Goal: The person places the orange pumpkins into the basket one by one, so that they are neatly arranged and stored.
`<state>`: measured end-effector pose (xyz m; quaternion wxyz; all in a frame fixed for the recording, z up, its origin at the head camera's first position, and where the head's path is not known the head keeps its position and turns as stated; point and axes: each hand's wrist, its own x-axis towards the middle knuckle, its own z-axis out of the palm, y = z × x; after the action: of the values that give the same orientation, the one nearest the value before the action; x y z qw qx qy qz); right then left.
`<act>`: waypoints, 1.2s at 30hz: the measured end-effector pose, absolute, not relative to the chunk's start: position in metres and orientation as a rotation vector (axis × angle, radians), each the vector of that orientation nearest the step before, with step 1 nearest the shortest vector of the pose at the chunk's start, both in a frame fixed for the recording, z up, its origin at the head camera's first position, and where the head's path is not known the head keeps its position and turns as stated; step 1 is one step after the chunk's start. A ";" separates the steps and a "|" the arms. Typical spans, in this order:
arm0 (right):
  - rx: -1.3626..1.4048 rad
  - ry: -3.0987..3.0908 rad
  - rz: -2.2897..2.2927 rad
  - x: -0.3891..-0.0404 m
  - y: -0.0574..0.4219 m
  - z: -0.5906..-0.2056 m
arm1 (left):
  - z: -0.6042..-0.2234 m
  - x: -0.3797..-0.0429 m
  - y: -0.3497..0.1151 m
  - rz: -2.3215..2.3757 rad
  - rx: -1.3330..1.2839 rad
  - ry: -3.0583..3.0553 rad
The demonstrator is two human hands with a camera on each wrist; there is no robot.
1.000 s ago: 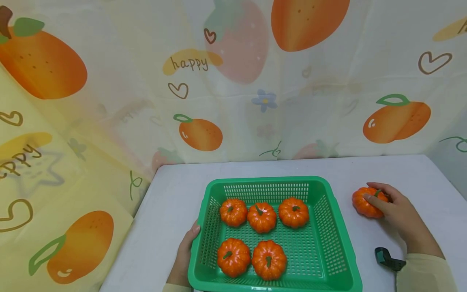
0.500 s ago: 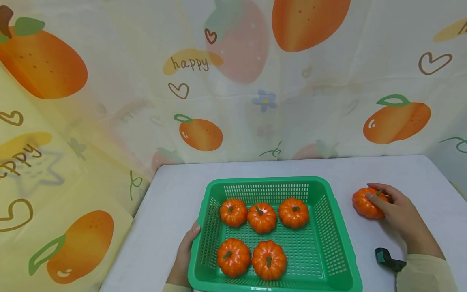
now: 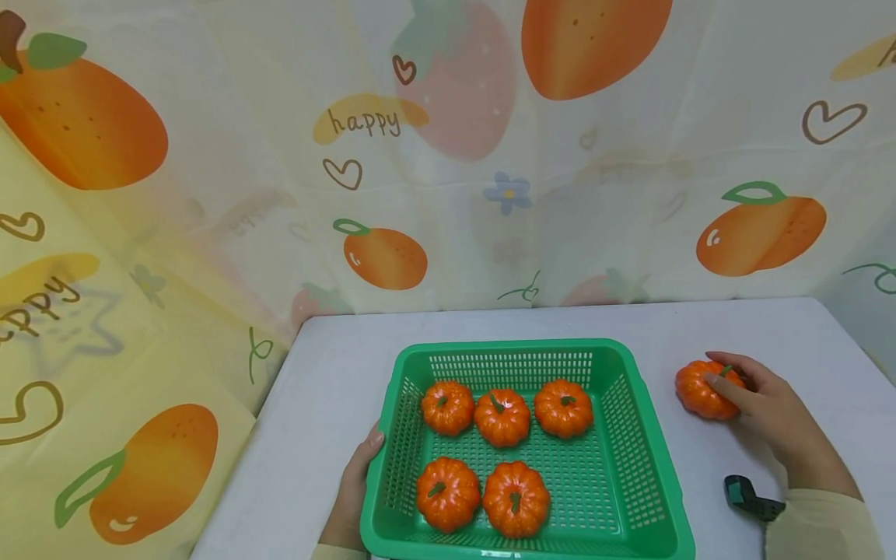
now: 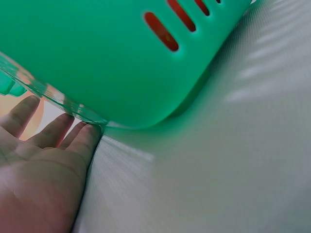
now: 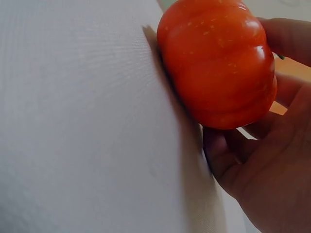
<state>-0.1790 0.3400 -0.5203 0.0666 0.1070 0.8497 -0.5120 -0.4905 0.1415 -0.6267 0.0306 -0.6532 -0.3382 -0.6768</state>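
Observation:
A small orange pumpkin (image 3: 698,391) with a green stem sits on the white table, right of the basket. My right hand (image 3: 778,416) grips it from the right, thumb on the near side and fingers round the far side. In the right wrist view the pumpkin (image 5: 218,68) touches the tabletop or nearly so, with fingers curled beneath and behind it. My left hand (image 3: 355,478) rests against the left side of the green plastic basket (image 3: 661,474). Seen from the left wrist, that hand's fairly straight fingers (image 4: 51,131) touch the basket's wall (image 4: 112,63).
Several more pumpkins lie in the basket: three across the back, such as the middle one (image 3: 502,418), and two in front, including the front-left one (image 3: 449,494). A black wrist device (image 3: 750,498) shows beside my right sleeve (image 3: 822,525). Fruit-printed cloth (image 3: 448,194) hangs behind the table (image 3: 294,435).
My right wrist and sleeve have shifted very slightly to the right, while the hand keeps its grip on the pumpkin. The basket, its pumpkins and my left hand look unchanged.

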 end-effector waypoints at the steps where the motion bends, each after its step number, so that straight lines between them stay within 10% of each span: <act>1: 0.320 2.571 -1.549 -0.179 0.340 -0.520 | -0.628 -0.490 0.141 -2.078 -2.007 -1.049; 36: 0.175 2.754 -1.669 -0.172 0.326 -0.503 | -0.628 -0.487 0.137 -2.131 -2.042 -1.076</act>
<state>-0.1723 0.3256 -0.5031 -0.0418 0.0541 0.8533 -0.5169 -0.4867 0.1365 -0.6280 0.0000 -0.6500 -0.3425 -0.6783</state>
